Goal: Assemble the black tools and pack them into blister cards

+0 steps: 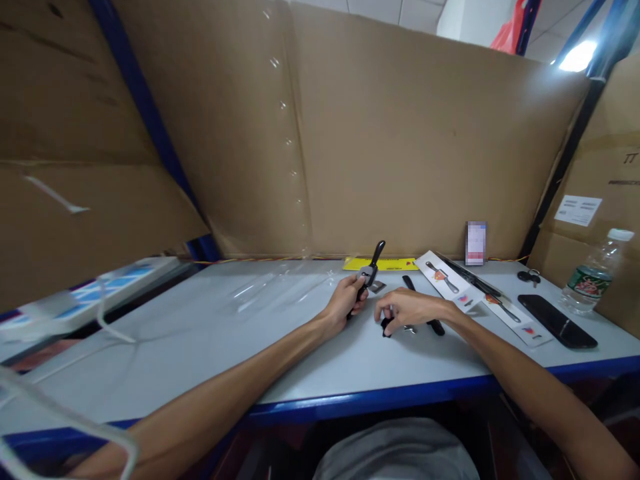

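My left hand [349, 298] is wrapped round a black-handled tool [379, 255] with a grey metal part, its handle pointing up and away. Just to the right, my right hand [407, 308] is bent low over the table, its fingertips at a small black piece [386, 327]. Beside those fingers lies a small shiny metal part [410, 329]. Partly hidden under the right hand is a black strip-like tool [436, 327]. A small grey piece [377, 287] rests on the table between the hands.
A yellow card [395, 264] lies at the back. Packaged tools on white cards [445, 280], an upright phone [475, 243], keys [529, 277], a black case [557, 321] and a bottle [590, 277] stand or lie right. A power strip [120, 290] and white cables are left.
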`<state>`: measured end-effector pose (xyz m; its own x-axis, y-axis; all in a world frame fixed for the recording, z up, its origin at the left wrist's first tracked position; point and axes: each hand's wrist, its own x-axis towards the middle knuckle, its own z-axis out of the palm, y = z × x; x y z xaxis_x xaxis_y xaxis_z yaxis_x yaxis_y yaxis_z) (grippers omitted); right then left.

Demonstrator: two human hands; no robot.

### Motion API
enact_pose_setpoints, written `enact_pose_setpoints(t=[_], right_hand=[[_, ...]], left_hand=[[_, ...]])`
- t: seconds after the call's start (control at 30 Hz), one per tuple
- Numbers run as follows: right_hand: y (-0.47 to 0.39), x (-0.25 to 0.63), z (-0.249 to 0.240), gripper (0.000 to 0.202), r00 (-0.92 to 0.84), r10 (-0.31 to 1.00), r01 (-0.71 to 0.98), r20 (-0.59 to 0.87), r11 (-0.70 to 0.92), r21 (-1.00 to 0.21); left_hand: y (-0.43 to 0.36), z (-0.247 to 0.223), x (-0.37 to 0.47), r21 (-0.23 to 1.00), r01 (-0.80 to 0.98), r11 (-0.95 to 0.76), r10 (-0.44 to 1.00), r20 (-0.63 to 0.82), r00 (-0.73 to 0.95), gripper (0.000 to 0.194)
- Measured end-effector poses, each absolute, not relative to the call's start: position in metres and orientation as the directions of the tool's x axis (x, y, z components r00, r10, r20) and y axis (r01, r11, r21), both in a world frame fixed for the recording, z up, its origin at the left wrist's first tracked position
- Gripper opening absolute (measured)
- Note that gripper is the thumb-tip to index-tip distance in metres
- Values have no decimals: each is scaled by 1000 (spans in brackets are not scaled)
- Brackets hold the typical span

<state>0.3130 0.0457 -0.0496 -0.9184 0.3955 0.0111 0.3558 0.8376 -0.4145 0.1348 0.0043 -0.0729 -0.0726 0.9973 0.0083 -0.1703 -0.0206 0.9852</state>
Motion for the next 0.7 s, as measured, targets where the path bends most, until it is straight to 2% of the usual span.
enact_pose_setpoints(t=[0.23, 0.33, 0.43, 0.57, 0.7], right_hand=[[59, 318, -50, 9, -911, 391, 364, -135, 602, -710], [59, 329, -30, 12, -905, 422, 300, -63, 524, -798], [61, 342, -11, 19, -831, 550, 210, 78, 441, -873], [67, 346, -6, 18, -694, 670, 195, 262, 526, -828], [67, 331, -19, 16, -677, 644, 231, 356, 645, -728]], left_hand=[[5, -72, 130, 970, -239, 48, 999, -51, -8, 21], [7, -71, 127, 935, -304, 180, 981, -148, 125, 20], [5, -69, 127, 911, -276, 307, 935, -234, 265, 21], [-1, -65, 132, 923, -158, 351, 886, -273, 375, 20], [-8, -63, 137, 926, -61, 372, 843, -310, 441, 24]])
